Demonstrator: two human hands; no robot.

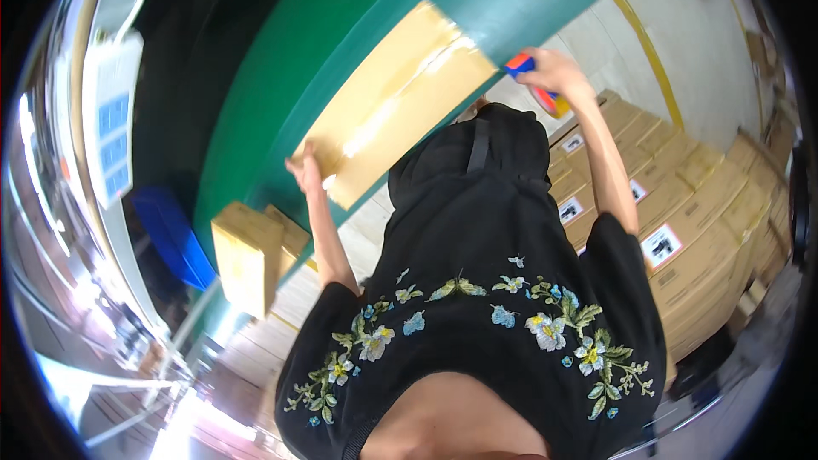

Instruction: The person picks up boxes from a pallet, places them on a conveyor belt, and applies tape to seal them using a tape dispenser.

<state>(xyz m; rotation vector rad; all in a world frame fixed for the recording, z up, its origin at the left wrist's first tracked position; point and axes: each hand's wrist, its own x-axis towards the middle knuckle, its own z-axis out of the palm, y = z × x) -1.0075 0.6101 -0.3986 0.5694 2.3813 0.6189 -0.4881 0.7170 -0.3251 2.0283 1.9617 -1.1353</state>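
A long tan cardboard box (pixel 388 106) lies aslant on the green table, a shiny strip of clear tape running along its top seam. My left hand (pixel 309 172) rests against the box's left end, thumb and fingers apart. Just off the far right end of the box, my right hand (pixel 558 74) is closed around a red and blue tape dispenser (pixel 521 65). A yellowish roll shows below that hand. Part of the dispenser is covered by my fingers.
The green table (pixel 256 111) curves along the far side. Small cardboard boxes (pixel 247 247) and a blue bin (pixel 170 234) stand at the left. Stacked cartons with white labels (pixel 660 245) fill the right side. A yellow line (pixel 652 55) crosses the pale floor.
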